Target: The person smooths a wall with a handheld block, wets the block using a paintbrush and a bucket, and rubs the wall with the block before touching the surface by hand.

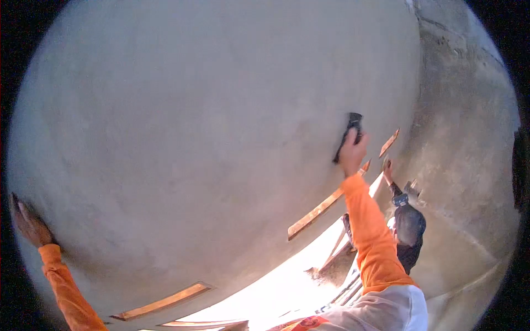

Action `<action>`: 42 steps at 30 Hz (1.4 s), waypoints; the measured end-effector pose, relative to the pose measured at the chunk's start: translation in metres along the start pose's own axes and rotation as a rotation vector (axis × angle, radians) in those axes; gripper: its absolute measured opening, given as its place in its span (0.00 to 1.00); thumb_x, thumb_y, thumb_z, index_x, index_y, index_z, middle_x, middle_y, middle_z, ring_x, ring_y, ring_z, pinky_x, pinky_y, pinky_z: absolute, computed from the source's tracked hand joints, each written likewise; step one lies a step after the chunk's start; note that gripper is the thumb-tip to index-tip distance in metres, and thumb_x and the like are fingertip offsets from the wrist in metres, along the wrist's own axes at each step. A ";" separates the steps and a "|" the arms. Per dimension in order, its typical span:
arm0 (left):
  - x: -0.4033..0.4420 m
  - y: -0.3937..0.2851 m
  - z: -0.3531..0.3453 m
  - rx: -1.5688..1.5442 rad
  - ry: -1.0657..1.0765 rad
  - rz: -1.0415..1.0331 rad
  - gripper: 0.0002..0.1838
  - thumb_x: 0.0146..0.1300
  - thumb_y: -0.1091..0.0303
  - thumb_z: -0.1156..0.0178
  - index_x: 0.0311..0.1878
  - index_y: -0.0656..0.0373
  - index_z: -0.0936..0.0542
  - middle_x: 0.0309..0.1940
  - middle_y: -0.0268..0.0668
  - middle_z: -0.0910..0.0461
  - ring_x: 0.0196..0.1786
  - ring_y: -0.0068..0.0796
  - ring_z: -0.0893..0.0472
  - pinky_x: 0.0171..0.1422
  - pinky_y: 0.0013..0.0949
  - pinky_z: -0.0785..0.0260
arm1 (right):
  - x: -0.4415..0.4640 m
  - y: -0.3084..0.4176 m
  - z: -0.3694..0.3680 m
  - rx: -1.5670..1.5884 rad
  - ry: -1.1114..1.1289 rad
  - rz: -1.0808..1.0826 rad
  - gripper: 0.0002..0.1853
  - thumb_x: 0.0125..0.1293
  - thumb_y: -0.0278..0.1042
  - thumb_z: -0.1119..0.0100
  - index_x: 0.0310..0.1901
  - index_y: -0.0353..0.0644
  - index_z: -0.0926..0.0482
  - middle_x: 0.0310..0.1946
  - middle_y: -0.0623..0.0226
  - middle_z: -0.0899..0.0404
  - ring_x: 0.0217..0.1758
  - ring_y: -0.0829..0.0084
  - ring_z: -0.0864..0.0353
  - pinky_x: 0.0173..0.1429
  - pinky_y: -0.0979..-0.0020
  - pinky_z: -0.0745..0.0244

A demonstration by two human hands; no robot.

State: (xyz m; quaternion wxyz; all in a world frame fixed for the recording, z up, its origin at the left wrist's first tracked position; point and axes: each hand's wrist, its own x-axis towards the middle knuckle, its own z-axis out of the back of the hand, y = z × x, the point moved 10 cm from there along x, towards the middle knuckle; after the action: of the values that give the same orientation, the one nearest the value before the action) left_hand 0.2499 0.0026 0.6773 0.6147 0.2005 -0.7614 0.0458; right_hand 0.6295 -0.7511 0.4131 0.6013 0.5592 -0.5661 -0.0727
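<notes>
My right hand is wrapped round a dark, flat tool held against the smooth grey plastered surface, right of centre. At the far left edge, my left hand rests on the same surface, its fingers stretched out, with nothing visible in it. Both my arms are in orange sleeves. Just below my right hand, a wooden strip is set in the plaster, and a shorter one lies to its right.
Another person in dark clothes stands at the lower right with one hand raised to the surface. A recessed wooden strip is at the bottom left. Bright light comes through an opening at the bottom. A rough grey wall rises at the right.
</notes>
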 end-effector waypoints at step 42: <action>-0.575 -0.386 0.288 -1.602 2.356 1.619 0.27 0.64 0.52 0.54 0.59 0.63 0.35 0.56 0.53 0.30 0.57 0.48 0.29 0.58 0.52 0.36 | -0.540 0.016 0.273 0.838 0.737 -1.411 0.20 0.67 0.42 0.51 0.58 0.44 0.31 0.53 0.63 0.26 0.54 0.66 0.25 0.56 0.48 0.31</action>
State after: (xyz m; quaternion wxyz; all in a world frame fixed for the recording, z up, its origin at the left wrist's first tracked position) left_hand 0.2199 -0.2990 -0.0090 -0.5797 0.7216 -0.3714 -0.0725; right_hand 0.2248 -0.5175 0.0287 0.3072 0.9381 0.1576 -0.0287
